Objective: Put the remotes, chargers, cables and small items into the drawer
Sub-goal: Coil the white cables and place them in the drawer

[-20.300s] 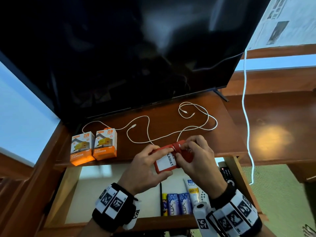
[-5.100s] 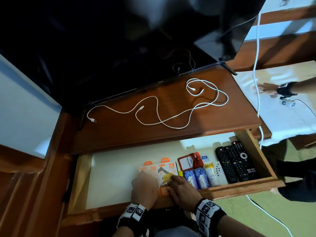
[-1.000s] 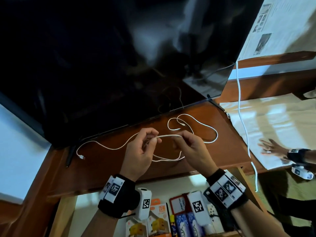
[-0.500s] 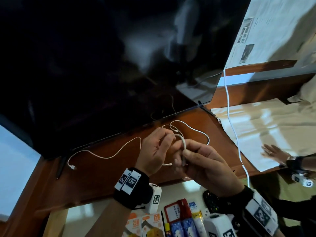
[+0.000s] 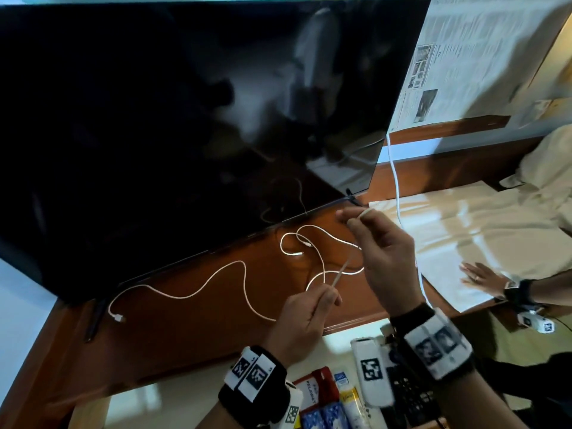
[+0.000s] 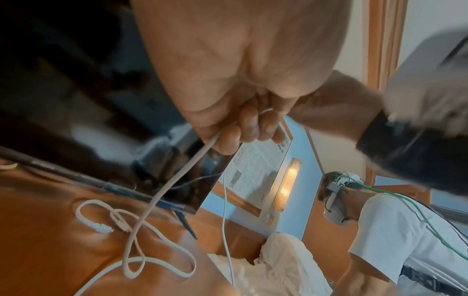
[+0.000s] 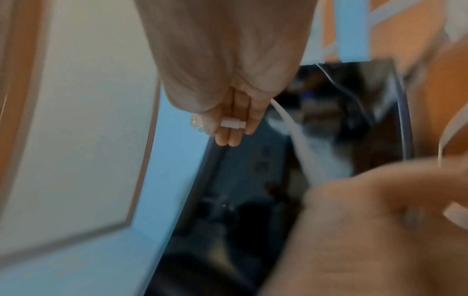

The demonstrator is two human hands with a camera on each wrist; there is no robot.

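White charging cables lie in loose loops on the wooden TV shelf. My left hand pinches one cable a little above the shelf's front; in the left wrist view its curled fingers grip the cord. My right hand is raised near the TV's lower right corner. There it pinches the white plug end of the cable between thumb and fingers. A short stretch of cable runs between the hands. The open drawer lies below and holds a red pouch, tubes and black remotes.
A large black TV stands at the back of the shelf. A thicker white cord hangs down past its right edge. Another person's hand rests on a pale sheet at the right.
My hands, together half a second ago, have drawn apart. The right one went up and back toward the TV corner with the plug end, and the left came toward the shelf's front.
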